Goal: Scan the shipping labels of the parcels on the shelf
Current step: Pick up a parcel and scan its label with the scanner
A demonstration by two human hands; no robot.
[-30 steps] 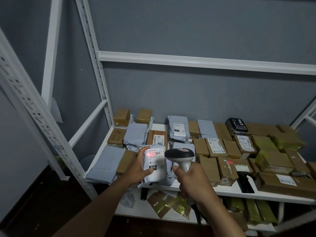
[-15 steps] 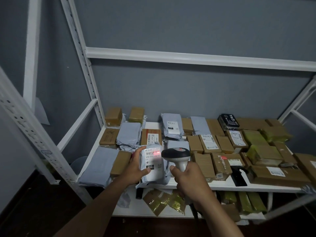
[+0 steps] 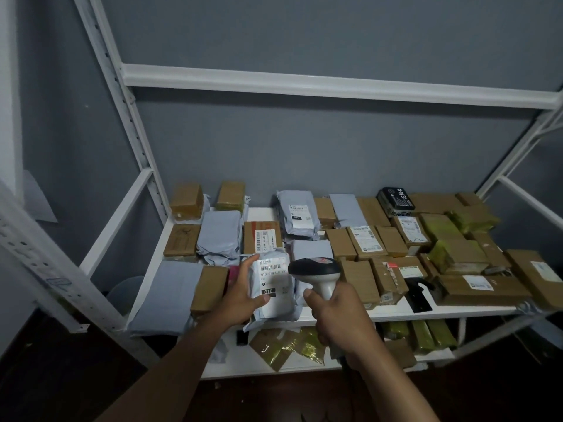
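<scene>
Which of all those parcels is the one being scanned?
The grey mailer bag held tilted up in the left hand at the shelf's front edge; the scanner in the right hand faces its label. All others lie untouched.

Two bare forearms come up from the bottom edge of the view, one from the lower left and one from the lower right. Neither shows a sleeve, cuff, watch, band or glove along the visible length. The left hand (image 3: pixel 242 295) is bare, with no ring on the thumb or on the fingers that show. The right hand (image 3: pixel 336 315) is likewise bare, its back and knuckles plain and unmarked. The thumbnails are short and unpainted.
</scene>
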